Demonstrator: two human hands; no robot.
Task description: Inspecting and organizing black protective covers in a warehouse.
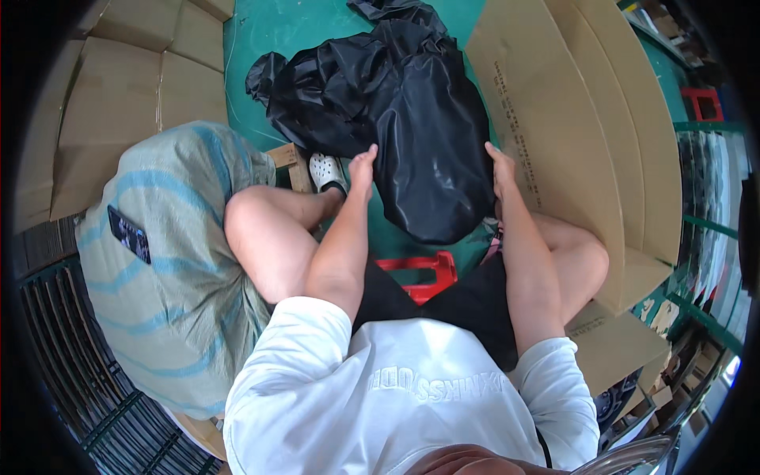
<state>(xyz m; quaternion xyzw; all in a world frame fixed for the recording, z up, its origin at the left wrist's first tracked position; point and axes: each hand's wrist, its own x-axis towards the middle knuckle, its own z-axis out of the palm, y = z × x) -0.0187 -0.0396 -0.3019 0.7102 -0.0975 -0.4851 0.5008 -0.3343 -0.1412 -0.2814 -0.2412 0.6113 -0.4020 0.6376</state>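
Black plastic bag [435, 150], bulging and glossy, in front of the person between both hands, above the green floor [252, 36]. Its rounded end points near; crumpled folds spread to the far left.

Left hand [362, 172]: at the bag's left edge, thumb up and pointing far, fingers curled in, holding the plastic at that edge. Left forearm runs from the near side to far and slightly right, elbow bent over the left thigh.

Right hand [503, 170]: at the right edge, roughly level with the left hand. Thumb extended far and left against the bag; fingers closed on the edge, tips mostly hidden. Right forearm slants far and left, past the right knee.

Near the bag's rounded end: red plastic object [445, 273] between the thighs; full shape not visible. Left: white clog [323, 169] on a foot; farther left, blue-striped woven sack [170, 273] with a smartphone [129, 234] lying on it. Far left: cardboard boxes [107, 119]. Right: upright cardboard panels [546, 103], near the right hand.
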